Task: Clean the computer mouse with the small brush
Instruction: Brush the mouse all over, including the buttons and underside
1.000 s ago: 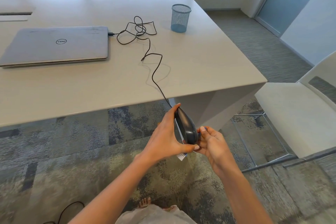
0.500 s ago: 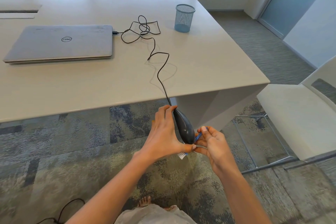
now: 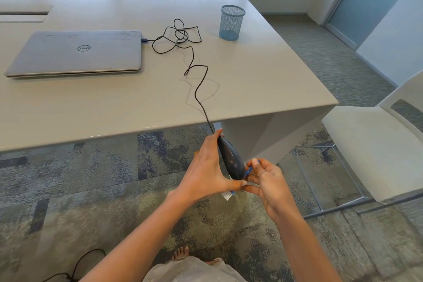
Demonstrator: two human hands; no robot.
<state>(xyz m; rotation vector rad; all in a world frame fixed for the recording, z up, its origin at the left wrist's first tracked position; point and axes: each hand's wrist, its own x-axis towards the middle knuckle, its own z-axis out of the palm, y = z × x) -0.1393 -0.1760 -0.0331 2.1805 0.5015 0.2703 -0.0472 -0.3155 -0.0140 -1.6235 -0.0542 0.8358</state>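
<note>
Holding mouse [image 3: 231, 160] on edge in left hand [image 3: 206, 167], thumb under its rear, fingers reaching to its front, in the air just short of the table [image 3: 274, 98] edge. Pinching blue brush [image 3: 251, 168] in right hand [image 3: 272, 188], fingers curled round the handle, handle touching the mouse. Tracing cable [image 3: 198, 89] up across the table to closed laptop [image 3: 75, 52]. Noting mesh cup [image 3: 231, 23] beyond.

Side by side: left hand [image 3: 206, 168] spread; right hand [image 3: 273, 188] curled

The laptop [image 3: 75, 52], lying well beyond and to the left of the left hand [image 3: 206, 171], bears a round "DELL" badge on its lid, seen upside down. Nothing else seems legible at this distance.
</note>
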